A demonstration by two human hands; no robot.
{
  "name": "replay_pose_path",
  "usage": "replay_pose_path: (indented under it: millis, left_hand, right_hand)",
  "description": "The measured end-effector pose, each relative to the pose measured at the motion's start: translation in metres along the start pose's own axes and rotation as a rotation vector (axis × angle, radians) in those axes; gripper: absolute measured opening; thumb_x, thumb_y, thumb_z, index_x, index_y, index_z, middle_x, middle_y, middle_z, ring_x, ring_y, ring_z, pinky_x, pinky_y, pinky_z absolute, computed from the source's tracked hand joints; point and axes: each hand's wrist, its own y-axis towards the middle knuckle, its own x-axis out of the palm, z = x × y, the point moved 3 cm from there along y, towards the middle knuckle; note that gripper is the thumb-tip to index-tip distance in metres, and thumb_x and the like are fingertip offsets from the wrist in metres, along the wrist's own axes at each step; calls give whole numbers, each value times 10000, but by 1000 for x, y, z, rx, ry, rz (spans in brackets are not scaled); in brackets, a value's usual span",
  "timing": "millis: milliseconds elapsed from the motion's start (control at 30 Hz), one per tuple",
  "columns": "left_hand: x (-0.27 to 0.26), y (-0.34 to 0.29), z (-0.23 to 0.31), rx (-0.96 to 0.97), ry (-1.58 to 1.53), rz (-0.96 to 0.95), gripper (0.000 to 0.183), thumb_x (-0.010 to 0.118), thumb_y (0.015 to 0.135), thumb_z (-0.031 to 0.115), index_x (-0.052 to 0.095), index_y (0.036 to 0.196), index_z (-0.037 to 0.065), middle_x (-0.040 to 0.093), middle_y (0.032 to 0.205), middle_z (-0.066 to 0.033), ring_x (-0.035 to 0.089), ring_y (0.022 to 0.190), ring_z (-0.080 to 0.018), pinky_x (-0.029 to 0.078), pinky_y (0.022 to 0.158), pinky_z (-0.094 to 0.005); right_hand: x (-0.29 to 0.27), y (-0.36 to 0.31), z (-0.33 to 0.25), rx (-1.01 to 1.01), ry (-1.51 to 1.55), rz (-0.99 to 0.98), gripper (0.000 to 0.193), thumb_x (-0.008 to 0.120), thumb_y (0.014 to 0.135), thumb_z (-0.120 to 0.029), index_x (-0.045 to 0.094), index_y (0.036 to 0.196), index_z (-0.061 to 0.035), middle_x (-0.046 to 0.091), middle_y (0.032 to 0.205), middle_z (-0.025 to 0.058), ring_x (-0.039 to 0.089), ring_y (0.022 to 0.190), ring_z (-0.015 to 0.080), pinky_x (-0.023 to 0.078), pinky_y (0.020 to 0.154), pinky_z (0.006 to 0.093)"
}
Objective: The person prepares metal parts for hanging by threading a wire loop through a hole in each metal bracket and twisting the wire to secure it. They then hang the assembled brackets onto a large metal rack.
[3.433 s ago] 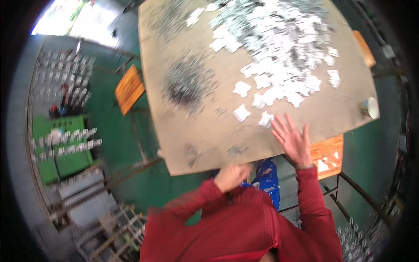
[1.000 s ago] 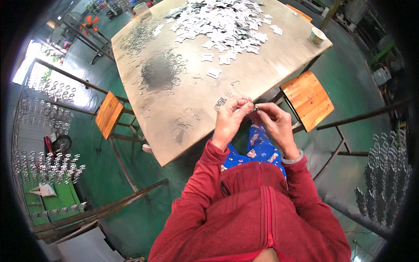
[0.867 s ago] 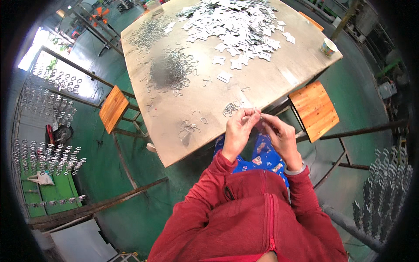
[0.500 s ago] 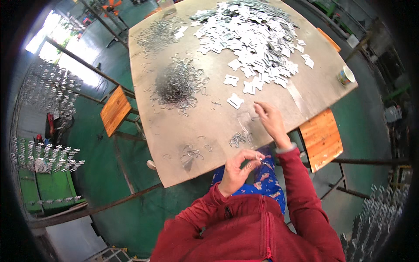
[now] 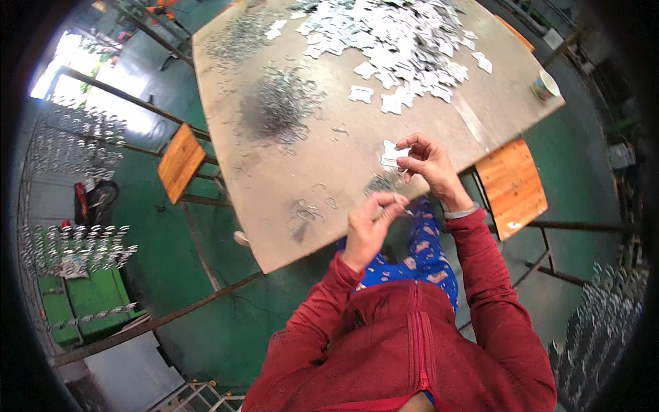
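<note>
Between the thumb and fingers of my right hand [image 5: 434,170] is a white notched plate [image 5: 390,154], held above the table near its front edge. My left hand [image 5: 368,230] is closed in a pinch just below and left of it, with a small shiny metal wire piece [image 5: 408,211] at the fingertips; its exact shape is too small to read. Beneath the hands lies a small heap of wire hooks [image 5: 379,184], partly covered by my fingers. Farther off, many similar white plates [image 5: 401,55] form a large pile.
A dense heap of wire hooks [image 5: 278,103] sits left of centre on the table [image 5: 343,165], with a looser scatter [image 5: 302,213] near the front. A paper cup [image 5: 544,86] stands at the right edge. Wooden stools [image 5: 511,189] flank the table; racks of hanging hooks [image 5: 75,250] stand beyond.
My right hand has picked up the nearest single white plate from the table and drawn it toward my left hand. My left hand keeps its pinch. The view has shifted slightly.
</note>
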Motion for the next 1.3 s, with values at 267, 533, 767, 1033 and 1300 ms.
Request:
replay_pose_path:
  millis: [267, 533, 767, 1033, 1300]
  left_hand:
    - [20, -2, -13, 88, 15, -64, 93, 612, 850, 82, 607, 893, -1, 650, 830, -56, 596, 786, -95, 481, 694, -243]
    - [38, -11, -5, 127, 130, -143, 84, 630, 821, 96, 615, 845, 16, 639, 768, -72, 615, 716, -122, 473, 635, -259]
    - [46, -19, -7, 67, 188, -247, 308, 682, 781, 192, 583, 1025, 32, 639, 932, -119, 622, 885, -244, 471, 775, -328]
    - [-85, 119, -60, 183, 944, 252, 151, 642, 788, 146, 681, 883, 36, 641, 881, -149, 614, 828, -246, 477, 686, -366]
    - [-86, 150, -89, 280, 1340, 56, 64, 621, 774, 111, 578, 781, 63, 552, 837, -116, 543, 873, -301, 456, 742, -406]
  right_hand:
    - [-12, -85, -52, -61, -212, 46, 544, 650, 769, 32, 451, 1273, -8, 588, 716, 38, 550, 594, 86, 463, 513, 208]
    - [-15, -116, -66, -104, -167, 52, 551, 639, 770, 9, 435, 1281, -12, 582, 686, 13, 523, 562, 56, 418, 504, 188]
    - [-17, -126, -50, -194, -394, 162, 174, 623, 798, 14, 607, 971, 29, 656, 774, 84, 636, 718, 114, 512, 597, 229]
    - [-27, -128, -39, -174, -377, 207, 88, 630, 780, 40, 655, 864, 36, 671, 747, 69, 611, 682, 75, 489, 603, 212]
    - [-31, -130, -36, -130, -358, 231, 97, 635, 788, 28, 654, 880, 50, 667, 760, 72, 616, 681, 88, 513, 597, 213]
